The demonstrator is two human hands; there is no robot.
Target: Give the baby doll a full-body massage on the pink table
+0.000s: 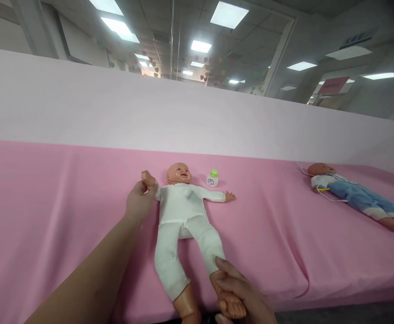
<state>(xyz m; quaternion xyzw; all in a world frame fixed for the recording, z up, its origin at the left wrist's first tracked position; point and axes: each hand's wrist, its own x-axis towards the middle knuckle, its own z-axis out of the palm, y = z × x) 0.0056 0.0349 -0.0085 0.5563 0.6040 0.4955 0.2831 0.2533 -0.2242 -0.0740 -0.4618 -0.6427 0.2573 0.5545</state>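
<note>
A baby doll [182, 204] with a white cloth body lies on its back on the pink cloth [92, 193], head toward the wall. My left hand [139, 200] is closed round the doll's raised arm, just below its small fist. Down at the front, my right hand [242, 288] grips the doll's lower leg and foot on the right side, its fingers wrapped around the shin. The other foot hangs near the front edge of the cloth. Beside the doll's head stands a small white bottle [212, 178] with a green cap; neither hand touches it.
Another doll [352, 193] in blue and white clothes lies at the far right, with thin white tubing about its head and chest. Behind the cloth runs a low white wall [115, 112] with glass above it. The cloth's front edge drops off at the bottom right.
</note>
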